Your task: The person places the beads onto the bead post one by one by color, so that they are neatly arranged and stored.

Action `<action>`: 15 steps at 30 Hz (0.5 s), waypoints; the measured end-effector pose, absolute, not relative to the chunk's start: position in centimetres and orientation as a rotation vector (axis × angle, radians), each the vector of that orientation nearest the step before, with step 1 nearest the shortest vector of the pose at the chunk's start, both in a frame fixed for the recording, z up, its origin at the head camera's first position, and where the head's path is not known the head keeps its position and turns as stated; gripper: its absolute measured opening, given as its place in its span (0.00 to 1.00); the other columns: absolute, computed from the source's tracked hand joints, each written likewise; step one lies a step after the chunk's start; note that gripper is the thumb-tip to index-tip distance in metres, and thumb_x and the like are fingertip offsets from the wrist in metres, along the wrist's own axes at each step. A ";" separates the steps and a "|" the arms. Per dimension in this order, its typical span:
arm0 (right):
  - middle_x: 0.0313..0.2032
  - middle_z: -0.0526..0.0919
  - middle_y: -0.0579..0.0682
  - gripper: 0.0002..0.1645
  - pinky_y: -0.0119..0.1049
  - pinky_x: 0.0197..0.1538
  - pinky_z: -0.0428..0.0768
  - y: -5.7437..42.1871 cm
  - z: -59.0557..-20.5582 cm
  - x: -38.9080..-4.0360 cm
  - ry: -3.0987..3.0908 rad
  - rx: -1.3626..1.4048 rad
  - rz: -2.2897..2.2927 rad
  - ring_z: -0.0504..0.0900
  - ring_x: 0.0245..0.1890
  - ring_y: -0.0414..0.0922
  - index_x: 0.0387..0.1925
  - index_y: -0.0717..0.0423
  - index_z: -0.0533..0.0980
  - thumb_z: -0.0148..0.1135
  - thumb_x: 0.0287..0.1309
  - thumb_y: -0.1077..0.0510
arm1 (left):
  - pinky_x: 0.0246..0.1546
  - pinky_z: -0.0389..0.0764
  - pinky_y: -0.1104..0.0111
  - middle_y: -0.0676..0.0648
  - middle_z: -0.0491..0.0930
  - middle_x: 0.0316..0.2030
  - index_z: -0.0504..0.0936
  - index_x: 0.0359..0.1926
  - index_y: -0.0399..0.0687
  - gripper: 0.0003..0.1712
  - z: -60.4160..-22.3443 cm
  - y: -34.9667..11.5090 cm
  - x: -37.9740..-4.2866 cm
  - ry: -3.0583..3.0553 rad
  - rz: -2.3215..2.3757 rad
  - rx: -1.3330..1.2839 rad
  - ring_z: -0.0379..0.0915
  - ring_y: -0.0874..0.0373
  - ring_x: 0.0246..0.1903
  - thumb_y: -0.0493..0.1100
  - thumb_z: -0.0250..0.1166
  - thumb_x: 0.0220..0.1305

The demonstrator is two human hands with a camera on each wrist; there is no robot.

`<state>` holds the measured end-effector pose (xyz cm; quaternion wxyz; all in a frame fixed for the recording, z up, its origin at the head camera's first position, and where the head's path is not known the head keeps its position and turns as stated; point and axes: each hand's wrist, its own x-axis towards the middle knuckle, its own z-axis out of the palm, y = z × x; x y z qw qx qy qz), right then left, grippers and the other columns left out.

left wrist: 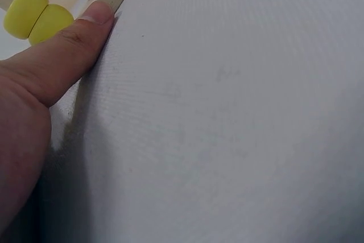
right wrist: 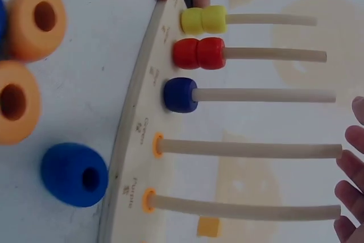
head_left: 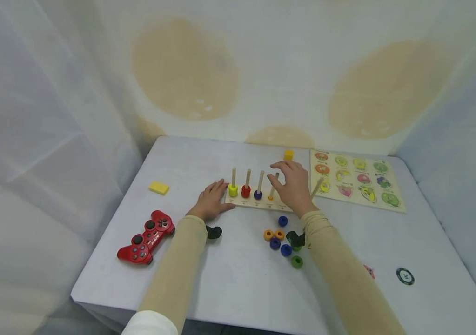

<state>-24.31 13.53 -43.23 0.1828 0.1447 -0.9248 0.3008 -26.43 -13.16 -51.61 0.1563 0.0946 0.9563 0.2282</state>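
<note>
A wooden pegboard (head_left: 248,201) stands mid-table. My left hand (head_left: 209,202) holds its left end, the thumb (left wrist: 85,32) along the front edge and the other fingers towards the back corner. Two yellow beads (right wrist: 203,20) sit on the first peg, two red beads (right wrist: 199,53) on the second, one dark blue bead (right wrist: 181,95) on the third. My right hand (head_left: 294,186) hovers over the board's right part, its fingertips near the top of a peg (right wrist: 250,149) with an orange base ring. Thumb and index finger stand apart; I see no bead between them.
Loose beads lie before the board: orange (head_left: 268,235), blue (head_left: 285,250) and green (head_left: 297,262). A fruit picture board (head_left: 357,179) is at back right, a red game controller (head_left: 147,238) at left. Yellow blocks (head_left: 159,188) and a round chip (head_left: 405,276) lie farther out.
</note>
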 end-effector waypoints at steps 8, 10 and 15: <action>0.63 0.80 0.56 0.21 0.61 0.72 0.67 13.9 -44.7 -21.7 -2.533 0.509 0.837 0.72 0.69 0.58 0.57 0.57 0.81 0.69 0.64 0.56 | 0.81 0.44 0.44 0.50 0.41 0.83 0.51 0.81 0.58 0.51 -52.2 -13.3 -26.8 2.740 0.635 0.274 0.34 0.46 0.82 0.66 0.65 0.66; 0.66 0.79 0.56 0.22 0.60 0.74 0.66 14.0 -45.2 -20.6 -2.531 0.538 0.839 0.71 0.71 0.58 0.57 0.58 0.81 0.70 0.63 0.57 | 0.80 0.44 0.43 0.50 0.41 0.83 0.52 0.81 0.57 0.52 -52.2 -13.3 -26.8 2.737 0.647 0.275 0.34 0.45 0.82 0.66 0.65 0.66; 0.62 0.81 0.55 0.19 0.59 0.69 0.72 14.8 -47.3 -17.0 -2.648 0.567 0.821 0.76 0.66 0.57 0.52 0.56 0.83 0.72 0.62 0.53 | 0.81 0.44 0.44 0.51 0.40 0.83 0.50 0.82 0.57 0.52 -52.4 -13.3 -27.0 2.737 0.629 0.279 0.34 0.46 0.82 0.67 0.64 0.67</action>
